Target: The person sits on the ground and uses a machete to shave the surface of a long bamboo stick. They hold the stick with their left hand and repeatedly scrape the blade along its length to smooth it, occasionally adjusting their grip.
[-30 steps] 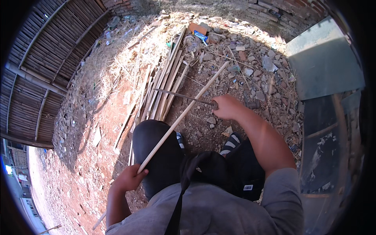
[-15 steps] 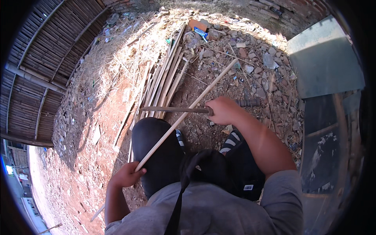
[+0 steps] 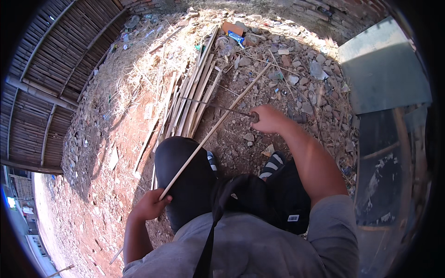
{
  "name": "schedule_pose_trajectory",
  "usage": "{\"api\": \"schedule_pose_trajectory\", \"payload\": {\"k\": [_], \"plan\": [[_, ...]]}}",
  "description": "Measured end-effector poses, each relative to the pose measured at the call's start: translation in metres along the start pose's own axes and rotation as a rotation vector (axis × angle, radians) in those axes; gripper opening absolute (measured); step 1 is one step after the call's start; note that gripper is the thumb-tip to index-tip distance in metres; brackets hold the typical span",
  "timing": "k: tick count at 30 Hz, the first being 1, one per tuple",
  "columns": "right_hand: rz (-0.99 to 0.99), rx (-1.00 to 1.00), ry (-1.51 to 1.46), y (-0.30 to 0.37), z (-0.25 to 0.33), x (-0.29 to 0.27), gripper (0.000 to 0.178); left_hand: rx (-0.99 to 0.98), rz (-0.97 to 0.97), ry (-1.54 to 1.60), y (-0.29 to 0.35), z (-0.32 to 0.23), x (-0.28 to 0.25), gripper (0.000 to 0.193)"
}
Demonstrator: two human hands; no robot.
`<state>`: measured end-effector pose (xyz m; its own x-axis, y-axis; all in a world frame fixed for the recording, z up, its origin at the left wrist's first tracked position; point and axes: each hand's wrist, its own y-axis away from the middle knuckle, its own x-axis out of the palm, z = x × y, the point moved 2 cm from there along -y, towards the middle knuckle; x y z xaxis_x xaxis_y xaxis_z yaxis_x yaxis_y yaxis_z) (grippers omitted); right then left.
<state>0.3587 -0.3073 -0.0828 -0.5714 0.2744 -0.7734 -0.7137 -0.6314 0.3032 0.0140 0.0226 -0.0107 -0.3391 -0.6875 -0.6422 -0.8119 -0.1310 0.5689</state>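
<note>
Right now I am gripping the lower end of a long pale stick in my left hand, fingers curled tight around it beside my left knee, while the stick is running up and away to the right across the ground. My right hand is closing around the handle of a long dark blade, which is lying crosswise over the stick, its tip reaching toward the pile of split strips. I cannot tell whether the edge is touching the stick or passing just above it. Judging by this, the stick is looking whole and unworked along most of its length, so the cutting or trimming seems barely begun, while the pile suggests other pieces are already done. I am crouching, knees in dark trousers, striped sandals showing near the rubble. The ground is reddish dirt strewn with stones, straw and scraps. A slatted bamboo wall is curving along the left, a brick wall is running across the top, and a grey metal sheet is standing at the right.
</note>
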Motion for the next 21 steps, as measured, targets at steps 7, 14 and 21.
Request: {"api": "schedule_pose_trajectory", "payload": {"k": [7,14,21], "plan": [[-0.087,-0.059,0.054,0.008,0.02,0.0,0.024,-0.078,-0.017,-0.031,0.009,-0.015,-0.003,0.031],[-0.037,0.21,-0.201,-0.005,-0.029,-0.013,0.027,-0.037,-0.05,-0.063,-0.001,-0.005,0.0,0.032],[0.085,-0.093,0.129,0.012,0.038,0.007,0.027,-0.125,-0.05,-0.104,0.009,-0.021,0.0,0.031]]}}
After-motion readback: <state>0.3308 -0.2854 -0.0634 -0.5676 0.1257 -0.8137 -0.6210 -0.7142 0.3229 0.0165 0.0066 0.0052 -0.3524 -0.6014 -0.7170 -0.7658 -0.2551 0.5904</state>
